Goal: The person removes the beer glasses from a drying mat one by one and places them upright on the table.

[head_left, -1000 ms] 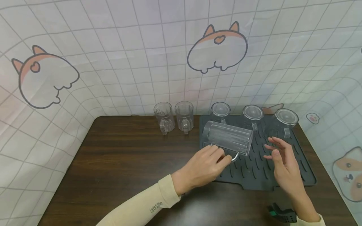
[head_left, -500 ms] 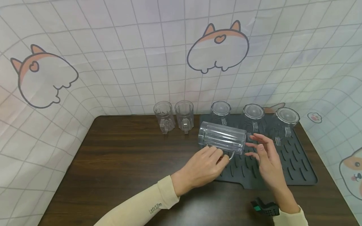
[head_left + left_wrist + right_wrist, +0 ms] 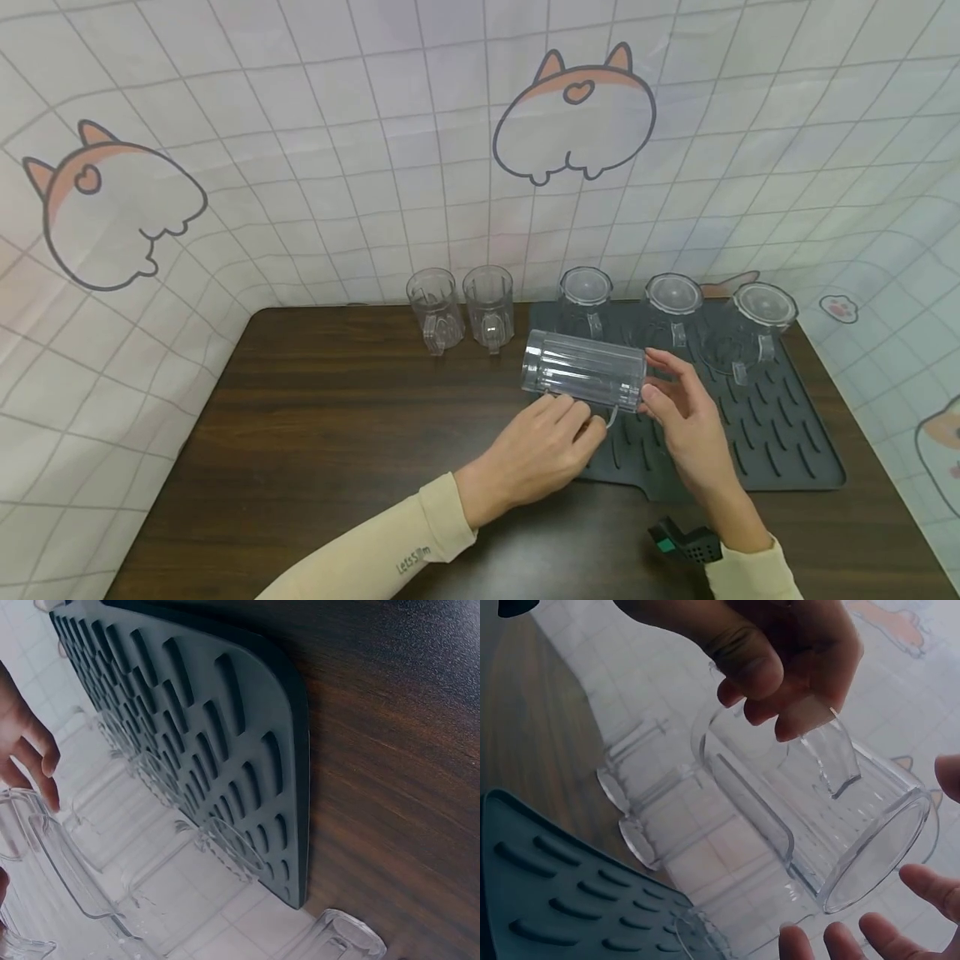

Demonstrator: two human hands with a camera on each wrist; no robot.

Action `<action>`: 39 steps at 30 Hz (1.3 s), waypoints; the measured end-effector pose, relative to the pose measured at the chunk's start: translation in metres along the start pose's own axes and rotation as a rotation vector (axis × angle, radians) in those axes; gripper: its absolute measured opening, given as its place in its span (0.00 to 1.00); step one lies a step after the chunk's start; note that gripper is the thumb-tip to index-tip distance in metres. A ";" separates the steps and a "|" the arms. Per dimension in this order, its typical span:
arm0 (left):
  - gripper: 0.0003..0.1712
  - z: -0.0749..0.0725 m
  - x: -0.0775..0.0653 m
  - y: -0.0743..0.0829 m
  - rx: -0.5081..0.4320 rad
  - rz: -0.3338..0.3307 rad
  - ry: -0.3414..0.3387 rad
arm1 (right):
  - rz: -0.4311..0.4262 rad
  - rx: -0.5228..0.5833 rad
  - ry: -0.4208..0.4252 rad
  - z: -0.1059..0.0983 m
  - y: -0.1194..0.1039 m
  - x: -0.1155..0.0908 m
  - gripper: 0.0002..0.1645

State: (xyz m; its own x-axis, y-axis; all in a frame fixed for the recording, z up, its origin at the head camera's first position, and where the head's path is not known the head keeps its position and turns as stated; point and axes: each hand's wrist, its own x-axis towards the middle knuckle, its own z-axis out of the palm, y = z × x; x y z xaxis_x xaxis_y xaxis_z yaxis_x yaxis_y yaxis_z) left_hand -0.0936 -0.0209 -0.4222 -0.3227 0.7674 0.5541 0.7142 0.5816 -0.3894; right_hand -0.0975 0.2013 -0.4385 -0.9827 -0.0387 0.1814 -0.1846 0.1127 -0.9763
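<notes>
A clear ribbed mug is held on its side above the left part of the dark drying mat, its mouth turned right. My left hand grips it by the handle, fingers curled round, as the right wrist view also shows. At the mouth end is my right hand, its thumb and fingers spread around the rim and not curled onto it. In the left wrist view, the right hand appears beside the mug.
Three clear mugs, one of them the middle mug, stand upside down along the mat's back edge. Left of the mat are two upright mugs, a left one and a right one, on the brown table. A tiled-print curtain hangs behind.
My right hand has moved left from over the mat to the mug's mouth. The left hand has shifted the mug slightly left, keeping hold of its handle.
</notes>
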 end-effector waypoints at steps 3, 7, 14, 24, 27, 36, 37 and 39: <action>0.13 0.002 0.000 0.001 0.009 0.006 0.003 | 0.016 0.035 -0.014 0.000 0.002 0.000 0.31; 0.14 0.004 0.001 0.003 0.020 0.021 0.013 | 0.034 0.072 -0.025 -0.001 0.004 0.001 0.31; 0.15 0.008 0.000 0.008 0.023 0.039 0.009 | 0.042 0.131 -0.030 -0.004 0.008 0.003 0.31; 0.15 0.012 -0.002 0.014 0.011 0.032 -0.021 | 0.073 0.178 -0.042 -0.009 0.012 0.002 0.29; 0.16 0.013 -0.002 0.015 0.012 0.033 -0.030 | 0.068 0.175 -0.044 -0.010 0.014 0.002 0.31; 0.17 0.016 -0.003 0.018 0.013 0.019 -0.058 | 0.026 0.114 0.057 -0.005 0.019 0.004 0.31; 0.17 0.017 -0.003 0.018 0.011 0.018 -0.064 | 0.023 0.110 0.060 -0.004 0.019 0.004 0.31; 0.17 0.017 -0.004 0.018 -0.003 0.015 -0.079 | 0.020 0.117 0.060 -0.004 0.020 0.004 0.31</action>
State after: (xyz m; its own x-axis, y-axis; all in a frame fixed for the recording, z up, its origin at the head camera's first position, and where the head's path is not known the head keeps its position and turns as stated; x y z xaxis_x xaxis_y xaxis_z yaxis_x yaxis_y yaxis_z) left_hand -0.0901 -0.0087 -0.4441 -0.3599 0.7950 0.4884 0.7214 0.5690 -0.3946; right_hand -0.1054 0.2079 -0.4570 -0.9861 0.0228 0.1647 -0.1648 -0.0034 -0.9863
